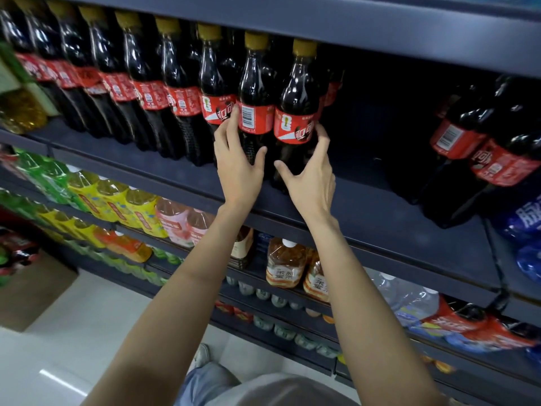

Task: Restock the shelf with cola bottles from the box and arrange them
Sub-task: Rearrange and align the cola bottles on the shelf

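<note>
Left hand point(238, 164), centre frame: curled round a cola bottle point(255, 112), barcode outward, apparently for turning. Right hand point(311, 174): wrapped on the end bottle point(297, 118), steadying it. Cola row point(131, 83), upper left, is kept aligned; shelf point(380, 212) stands unfilled rightward. Box point(32, 291), lower left.

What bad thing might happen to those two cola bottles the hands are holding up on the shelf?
1. The left hand and right hand each grip one cola bottle: the left bottle and the right bottle stand near the shelf edge, so a slip might drop one.
2. The left bottle presses against the row of bottles; a hard push might topple them.
3. The left bottle's barcode faces out, so the labels may look uneven.
</note>
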